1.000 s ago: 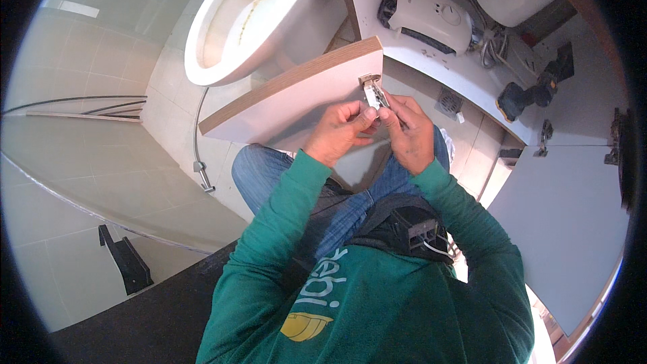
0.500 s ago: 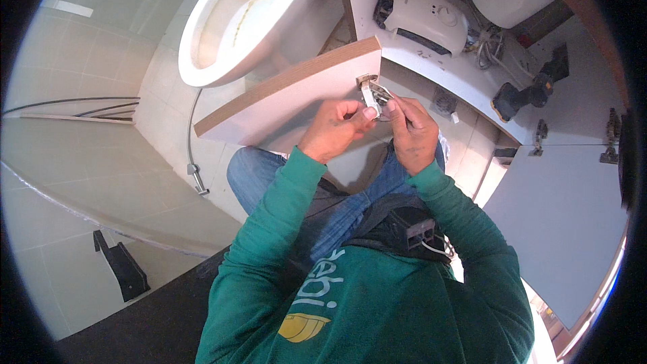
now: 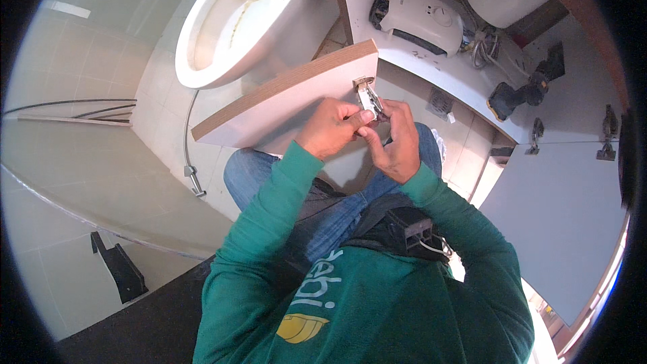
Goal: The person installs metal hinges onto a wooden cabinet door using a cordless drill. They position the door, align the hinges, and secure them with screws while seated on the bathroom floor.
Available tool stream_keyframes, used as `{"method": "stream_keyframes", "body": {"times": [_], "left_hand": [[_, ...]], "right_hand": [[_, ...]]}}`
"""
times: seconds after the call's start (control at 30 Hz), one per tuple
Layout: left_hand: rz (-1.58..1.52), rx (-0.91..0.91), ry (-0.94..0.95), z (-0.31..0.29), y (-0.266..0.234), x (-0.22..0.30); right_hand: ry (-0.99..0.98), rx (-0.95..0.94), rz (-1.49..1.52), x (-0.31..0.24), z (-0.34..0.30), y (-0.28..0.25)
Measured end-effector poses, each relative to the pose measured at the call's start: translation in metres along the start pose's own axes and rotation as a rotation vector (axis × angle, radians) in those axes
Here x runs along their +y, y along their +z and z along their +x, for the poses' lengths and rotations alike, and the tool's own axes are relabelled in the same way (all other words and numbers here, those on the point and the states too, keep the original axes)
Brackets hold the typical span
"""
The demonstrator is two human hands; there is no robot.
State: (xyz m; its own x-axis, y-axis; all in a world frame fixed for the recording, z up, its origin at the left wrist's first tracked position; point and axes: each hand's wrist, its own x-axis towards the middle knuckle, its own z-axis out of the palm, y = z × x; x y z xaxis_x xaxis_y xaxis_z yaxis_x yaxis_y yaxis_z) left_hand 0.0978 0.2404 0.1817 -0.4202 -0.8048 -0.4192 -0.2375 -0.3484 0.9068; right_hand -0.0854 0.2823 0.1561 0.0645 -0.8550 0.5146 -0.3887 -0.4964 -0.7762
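Observation:
A metal cabinet hinge (image 3: 368,97) is fixed near the upper right corner of a detached cabinet door (image 3: 290,94), white with a wood-look edge. My left hand (image 3: 331,127) is closed on the hinge's arm, thumb on its near end. From the right, my right hand (image 3: 396,140) pinches the same hinge, its fingers curled behind and the thumb close to the left thumb. The fingers hide part of the hinge's free end. The door leans in front of my bent knees.
A toilet (image 3: 236,27) stands at the far left, with a spray hose (image 3: 189,141) beside it. Inside the open cabinet are a white heater-like appliance (image 3: 421,20) and a cordless drill (image 3: 517,96). Another door (image 3: 539,216) with hinges hangs at right. A floor drain (image 3: 440,102) lies ahead.
My right thumb has come down off the hinge's side toward the left thumb, and the right hand has turned slightly. The hinge arm now looks straighter. The view has shifted a little.

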Motion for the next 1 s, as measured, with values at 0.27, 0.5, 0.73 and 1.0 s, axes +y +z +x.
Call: {"method": "stream_keyframes", "body": {"times": [0.27, 0.5, 0.73, 1.0], "left_hand": [[0.052, -0.061, -0.183, 0.006, -0.006, 0.026], [-0.002, -0.054, -0.103, 0.01, -0.004, 0.014], [-0.217, 0.057, -0.093, -0.001, 0.01, 0.012], [-0.164, 0.065, 0.06, -0.003, 0.015, -0.005]], "right_hand": [[-0.022, -0.048, -0.081, 0.017, -0.004, -0.002], [0.043, -0.035, -0.055, 0.016, 0.0, 0.001], [0.187, -0.003, 0.239, 0.014, 0.007, -0.007], [0.302, 0.123, 0.078, -0.001, 0.014, -0.006]]}}
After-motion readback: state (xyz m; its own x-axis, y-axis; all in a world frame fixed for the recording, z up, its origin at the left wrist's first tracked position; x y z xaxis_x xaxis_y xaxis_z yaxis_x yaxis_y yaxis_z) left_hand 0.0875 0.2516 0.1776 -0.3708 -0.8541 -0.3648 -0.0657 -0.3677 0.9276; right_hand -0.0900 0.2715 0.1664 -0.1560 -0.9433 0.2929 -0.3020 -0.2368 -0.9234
